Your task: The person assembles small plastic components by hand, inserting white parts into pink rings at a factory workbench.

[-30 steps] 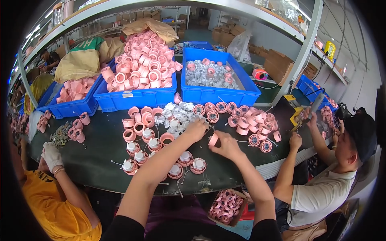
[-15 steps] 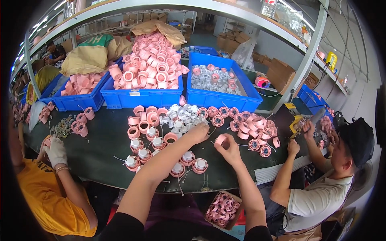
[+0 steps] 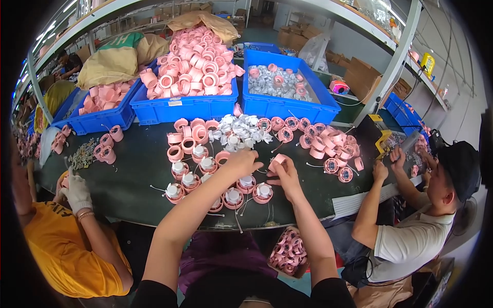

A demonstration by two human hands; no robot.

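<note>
Pink parts (image 3: 288, 250) fill a cardboard box (image 3: 284, 272) below the near edge of the counter (image 3: 133, 185). Nearest on the counter: loose rows of pink cups with white inserts (image 3: 233, 197), thin leads trailing. Left hand (image 3: 243, 163) just beyond, palm down, fingers bent; can't tell if it's gripping anything. Right hand (image 3: 287, 179) has a pink ring (image 3: 277, 162) in its fingers, over the counter, just right of left hand. Past both: heap of white parts (image 3: 239, 132), hollow pink rings (image 3: 200, 134) left of it, pink pile (image 3: 334, 143) right, some with dark inserts. Behind: blue bin (image 3: 190, 109) heaped pink, second blue bin (image 3: 287, 110) with mostly whitish pieces.
</note>
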